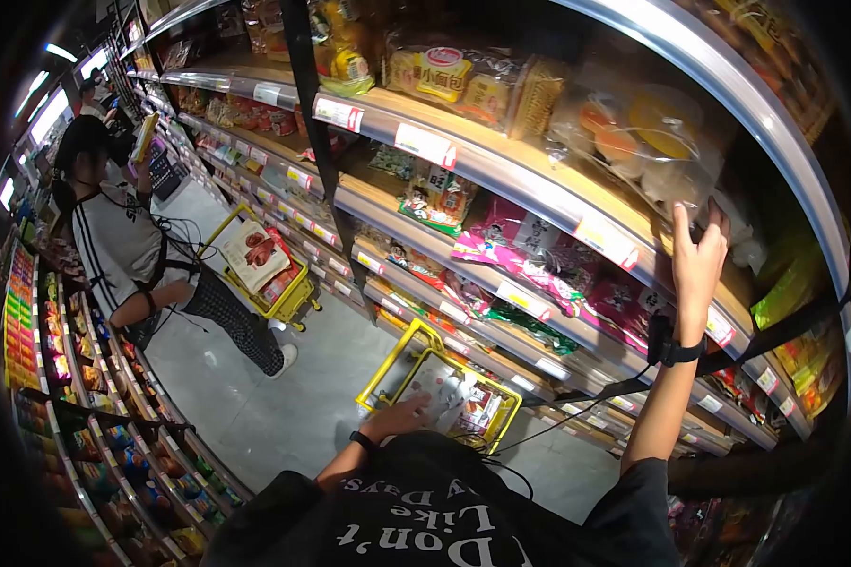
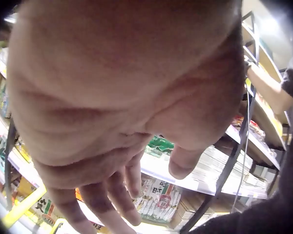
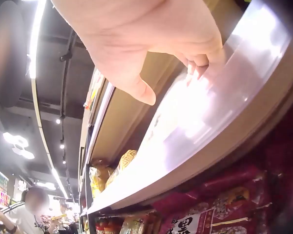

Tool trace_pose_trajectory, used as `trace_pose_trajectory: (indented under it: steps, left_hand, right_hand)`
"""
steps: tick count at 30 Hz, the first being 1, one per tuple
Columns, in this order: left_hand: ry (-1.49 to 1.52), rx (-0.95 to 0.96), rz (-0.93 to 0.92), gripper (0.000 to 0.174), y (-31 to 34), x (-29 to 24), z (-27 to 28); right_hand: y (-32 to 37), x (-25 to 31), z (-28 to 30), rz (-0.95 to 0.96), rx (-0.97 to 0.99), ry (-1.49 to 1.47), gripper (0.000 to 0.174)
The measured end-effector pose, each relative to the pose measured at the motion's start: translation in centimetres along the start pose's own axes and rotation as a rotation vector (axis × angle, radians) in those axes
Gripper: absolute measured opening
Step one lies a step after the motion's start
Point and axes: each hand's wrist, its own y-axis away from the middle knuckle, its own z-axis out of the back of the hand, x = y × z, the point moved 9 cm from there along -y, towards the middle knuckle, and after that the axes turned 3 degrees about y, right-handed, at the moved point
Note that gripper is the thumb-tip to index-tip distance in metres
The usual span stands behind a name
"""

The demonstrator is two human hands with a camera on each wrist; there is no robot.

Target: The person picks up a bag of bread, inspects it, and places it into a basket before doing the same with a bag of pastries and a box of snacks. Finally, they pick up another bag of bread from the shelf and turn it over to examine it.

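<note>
In the head view, my right hand (image 1: 700, 260) reaches onto the upper shelf, its fingertips at the lower edge of a clear plastic bag (image 1: 667, 156) with round orange and yellow patches. The right wrist view shows that hand (image 3: 154, 46) with its thumb held apart and its other fingers bent near the bright shelf rail (image 3: 195, 126); their tips are partly hidden. Lower down, my left hand (image 1: 399, 418) is over a yellow cart (image 1: 385, 364), beside a pale package (image 1: 452, 395). Seen from its wrist, the left hand (image 2: 127, 107) has loosely hanging fingers and no item in its palm.
Packaged bread (image 1: 449, 80) sits left of the clear bag. Pink bags (image 1: 525, 250) fill the shelf below. A person (image 1: 128, 222) stands at the left beside another yellow cart (image 1: 288, 300). A cable (image 1: 577, 416) crosses in front of the lower shelves.
</note>
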Motion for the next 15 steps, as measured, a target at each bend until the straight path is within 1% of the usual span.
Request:
trace_pose_trajectory:
  steps: [1,2,3,4,5,6,7,8,10,11,12,14,15]
  left_hand:
    - [-0.015,0.017,0.027,0.065,0.2,0.1,0.2]
    - [-0.017,-0.007,-0.001,0.066,0.3,-0.2,0.8]
    - [-0.019,-0.027,-0.029,0.068,0.3,0.1,1.4]
    - [-0.018,-0.039,-0.056,0.071,0.3,0.7,1.4]
    - [-0.073,-0.078,-0.168,0.071,-0.6,2.9,1.1]
    - [-0.035,0.004,0.018,0.07,-0.3,3.7,1.3]
    - [-0.007,0.023,0.058,0.068,1.0,0.6,3.1]
    - [0.012,0.041,0.088,0.067,1.9,-2.6,4.9]
    - [-0.001,0.06,0.134,0.065,2.3,-2.8,6.4]
    - [-0.006,0.074,0.146,0.064,1.8,-2.7,7.2]
    - [-0.039,0.087,0.143,0.061,0.9,-2.5,8.0]
    - [-0.096,0.122,0.155,0.057,0.2,-1.4,8.3]
    - [-0.067,0.12,0.142,0.054,0.0,-1.3,8.1]
  right_hand:
    - [-0.1,-0.4,-1.0,-0.149,0.146,-0.135,0.066]
    - [0.2,-0.5,-2.1,-0.294,0.3,-0.267,0.068]
    - [0.4,-1.1,-3.0,-0.365,0.39,-0.202,0.067]
    - [0.3,-1.4,-3.6,-0.376,0.406,-0.183,0.066]
    - [0.1,-1.8,-4.3,-0.35,0.393,-0.262,0.064]
    - [0.2,-2.1,-4.8,-0.331,0.386,-0.332,0.062]
    - [0.2,-1.5,-4.3,-0.393,0.391,-0.331,0.055]
    - [0.0,-1.3,-4.6,-0.346,0.335,-0.426,0.053]
    - [-0.4,-1.5,-4.4,-0.244,0.207,-0.601,0.049]
    - [-0.3,-2.1,-5.0,-0.309,0.259,-0.659,0.046]
    - [-0.5,-1.5,-4.6,-0.295,0.291,-0.654,0.042]
    - [-0.1,-1.6,-4.4,-0.367,0.312,-0.761,0.038]
    - [0.4,-2.7,-4.6,-0.48,0.348,-0.736,0.036]
